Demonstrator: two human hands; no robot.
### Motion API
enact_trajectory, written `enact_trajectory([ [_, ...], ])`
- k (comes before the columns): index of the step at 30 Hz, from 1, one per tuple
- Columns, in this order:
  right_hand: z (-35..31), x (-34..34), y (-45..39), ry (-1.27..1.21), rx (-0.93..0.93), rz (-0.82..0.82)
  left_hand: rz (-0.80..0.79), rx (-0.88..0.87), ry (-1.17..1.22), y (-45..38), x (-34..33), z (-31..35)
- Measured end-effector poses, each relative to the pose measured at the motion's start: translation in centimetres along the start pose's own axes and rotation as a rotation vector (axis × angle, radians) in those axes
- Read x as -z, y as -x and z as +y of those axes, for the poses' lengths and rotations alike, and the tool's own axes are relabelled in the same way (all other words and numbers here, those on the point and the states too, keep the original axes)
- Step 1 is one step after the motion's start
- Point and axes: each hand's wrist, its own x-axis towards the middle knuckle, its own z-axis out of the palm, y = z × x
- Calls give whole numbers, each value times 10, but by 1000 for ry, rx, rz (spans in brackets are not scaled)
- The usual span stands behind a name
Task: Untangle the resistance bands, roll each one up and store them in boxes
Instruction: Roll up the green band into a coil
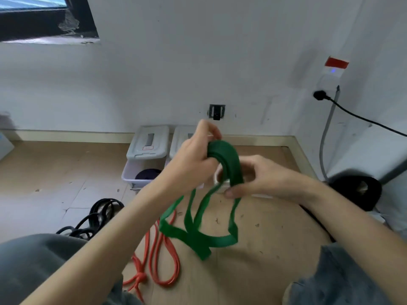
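A wide green resistance band [224, 159] is partly wound into a loop, held up in front of me. My left hand [193, 157] grips the wound part from the left, fingers curled round it. My right hand [259, 177] pinches the band's lower right edge with thumb and fingers. The loose rest of the green band [198, 234] hangs down in twisted loops. An orange band [163, 256] lies knotted on the floor below. A black band [97, 216] lies coiled at the left. An open clear box [132, 175] holds a dark rolled band [148, 173].
Two box lids [149, 142] lean against the wall behind the boxes; a second box [218, 179] is mostly hidden by my hands. A black round object [356, 192] sits at the right below a wall socket with a cable [352, 113]. My knees frame the wooden floor [264, 249].
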Motion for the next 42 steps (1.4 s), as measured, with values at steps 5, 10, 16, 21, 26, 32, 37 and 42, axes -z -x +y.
enact_trajectory([
  [5, -2, -17, -8, -70, 103, 239, 19, 73, -48, 3, -3, -35],
  [10, -8, -5, -12, -604, 257, 197, -253, 335, -80, 37, -37, -91],
  [16, 7, 20, -5, 19, -89, 214, 140, 353, 116, 24, 2, -76],
  [21, 1, -9, -7, 37, -56, 37, -6, 196, -136, 11, -4, -23],
  [26, -7, -19, -9, 115, 88, 203, 33, 137, -290, 10, -11, -33],
  [32, -16, 15, -3, -574, 218, 274, -320, 395, -147, 41, -28, -88],
  [37, 11, 29, 0, 440, -333, 6, 97, 335, 81, 26, -1, -78],
  [42, 8, -26, -16, 251, -81, 39, -53, 199, -179, 17, -25, -44],
])
